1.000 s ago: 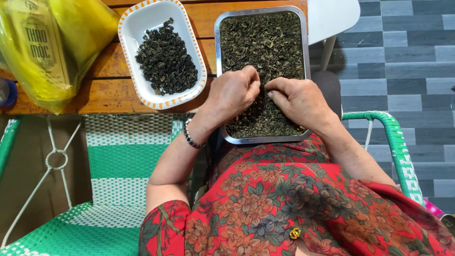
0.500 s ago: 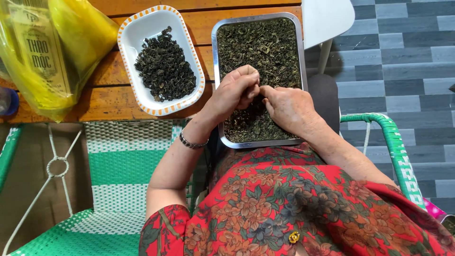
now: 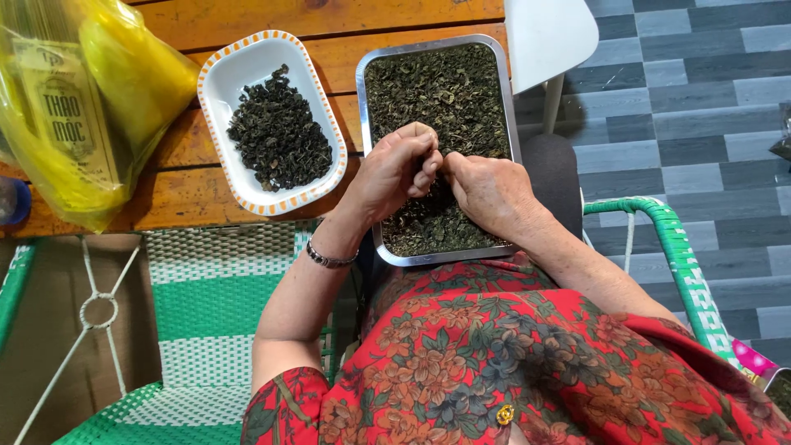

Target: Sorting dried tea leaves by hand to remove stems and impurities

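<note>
Silvery and rectangular, a shallow metal tray [image 3: 513, 140] full of dried green-brown leaves [image 3: 445, 91] lies partly on the edge of the orange-brown wooden desk [image 3: 346, 58], its near end over the person's lap. Both hands hover above the middle of the tray. The left hand [image 3: 394, 169] is curled, with fingers bent inward and thumb meeting fingertips; the right hand [image 3: 486, 188] is likewise curled, its fingertips touching those of the left. They seem to pinch a small bit of leaf between them, though what exactly is gripped is too small to tell. A metal bracelet [image 3: 327, 259] circles the left wrist. Just left of the tray sits a white oblong dish with an orange-dashed rim [image 3: 216, 91], holding a heap of darker dried leaves [image 3: 276, 132]. Farther left lies a yellow plastic bag [image 3: 99, 91]. A green-and-white woven chair [image 3: 206, 305] stands beside the person.
</note>
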